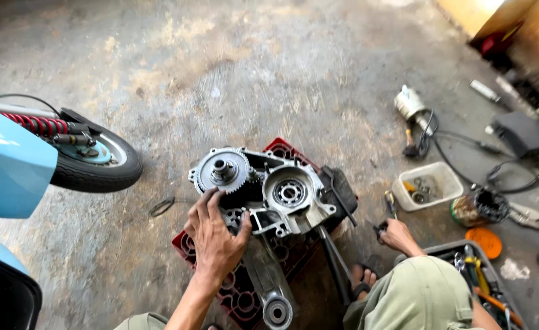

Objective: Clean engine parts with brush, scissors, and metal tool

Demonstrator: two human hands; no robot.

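Observation:
A grey metal engine case [282,205] lies on a dark red plastic crate [239,293] on the concrete floor. A large toothed gear [222,170] sits at its upper left and a round bearing [289,192] shows near its middle. My left hand [216,235] rests spread on the case just below the gear, holding nothing. My right hand [395,233] is closed around the dark handle of a small tool [382,230] on the floor, to the right of the crate.
A light blue scooter [10,165] with its rear tyre [98,164] and red shock spring stands at left. A white tub [427,185] of small parts, a tool tray [483,278], an orange lid [483,242], cables and a black box lie at right. My sandalled foot [363,280] is beside the crate.

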